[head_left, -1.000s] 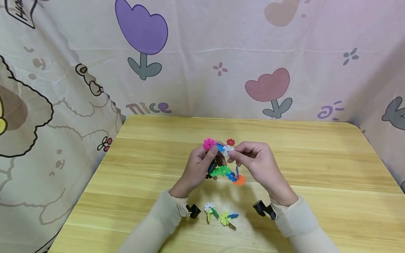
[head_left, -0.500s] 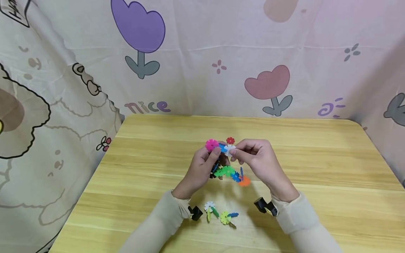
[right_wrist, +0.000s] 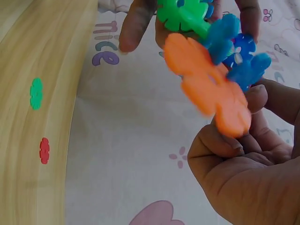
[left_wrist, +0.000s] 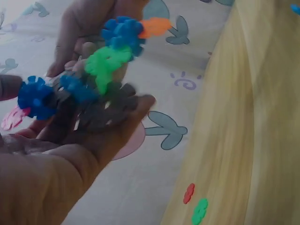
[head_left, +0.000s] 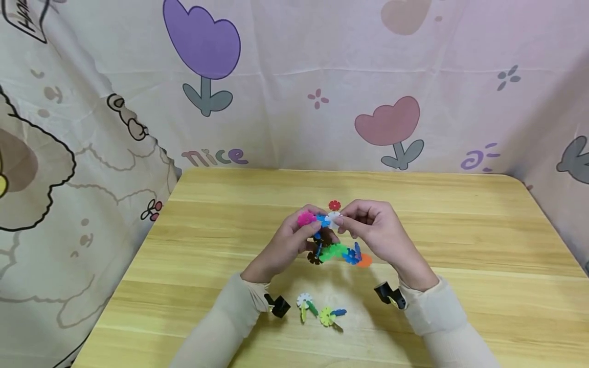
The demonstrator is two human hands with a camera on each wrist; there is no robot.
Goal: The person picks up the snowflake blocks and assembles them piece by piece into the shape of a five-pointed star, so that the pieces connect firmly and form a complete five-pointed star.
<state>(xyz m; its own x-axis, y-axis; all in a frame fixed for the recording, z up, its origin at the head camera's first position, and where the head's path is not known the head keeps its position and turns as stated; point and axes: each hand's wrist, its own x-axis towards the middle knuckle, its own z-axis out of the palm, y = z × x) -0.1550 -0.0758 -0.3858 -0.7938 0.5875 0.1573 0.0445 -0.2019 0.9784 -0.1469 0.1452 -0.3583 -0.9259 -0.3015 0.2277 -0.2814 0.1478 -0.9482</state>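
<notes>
A chain of interlocking snowflake discs hangs between the hands above the table. My left hand (head_left: 281,249) grips it near the pink disc (head_left: 306,219) and the blue disc (head_left: 323,221), thumb on top. With thumb and fingertips, my right hand (head_left: 381,231) pinches the white disc (head_left: 333,220) at the upper end. Below, the chain runs from a dark brown disc (head_left: 315,257) through green discs (head_left: 335,251) to blue ones and an orange disc (right_wrist: 206,82). In the left wrist view, dark discs (left_wrist: 108,110) lie against the left fingers. Fingers hide some joints.
On the wooden table (head_left: 184,317), a red disc (head_left: 334,205) lies beyond the hands. A loose green disc (right_wrist: 36,93) shows near it in the wrist views. Closer in sit two small joined groups, one around a white disc (head_left: 304,300), one around a yellow-green disc (head_left: 327,316).
The chain's lower part with the orange disc has swung to the right. My left hand has turned a little, tilting the pink disc and baring more of the brown one. My right hand keeps its pinch.
</notes>
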